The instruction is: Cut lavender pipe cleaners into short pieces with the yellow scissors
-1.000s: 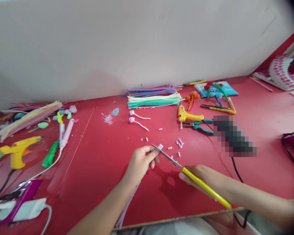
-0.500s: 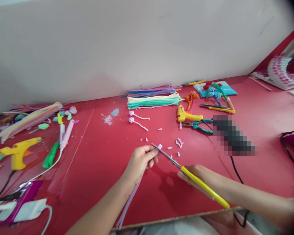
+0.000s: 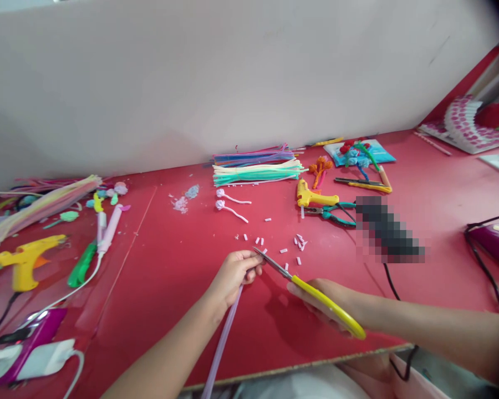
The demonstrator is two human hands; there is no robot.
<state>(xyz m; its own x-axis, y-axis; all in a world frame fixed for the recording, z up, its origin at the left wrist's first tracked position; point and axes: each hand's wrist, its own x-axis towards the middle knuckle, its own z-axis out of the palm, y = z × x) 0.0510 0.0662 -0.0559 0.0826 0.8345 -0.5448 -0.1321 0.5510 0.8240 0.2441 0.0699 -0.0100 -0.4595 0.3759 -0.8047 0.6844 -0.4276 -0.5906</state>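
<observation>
My left hand point(image 3: 238, 273) pinches a few lilac pipe cleaners point(image 3: 224, 338), whose long ends hang down past the table's front edge. Yellow-handled scissors point(image 3: 326, 305) are in my right hand point(image 3: 316, 299), fingers wrapped round the handles. Their blades reach to my left fingertips, where the short end of the pipe cleaners is mostly hidden. Several short lilac cut pieces point(image 3: 283, 251) lie scattered on the red table around the blades. Two pipe cleaner stems with curled lilac heads point(image 3: 220, 205) rest farther back.
Bundles of coloured pipe cleaners point(image 3: 258, 172) lie at the back. A yellow glue gun point(image 3: 316, 197) and teal-handled pliers point(image 3: 336, 214) are on the right. Another yellow glue gun point(image 3: 27, 260), a pink hot tool point(image 3: 110, 230) and a white-corded purple device point(image 3: 41, 343) occupy the left.
More short lilac pieces now lie just beyond my left fingertips. The scissor handles have come closer together, and the lilac end above my fingers no longer sticks out.
</observation>
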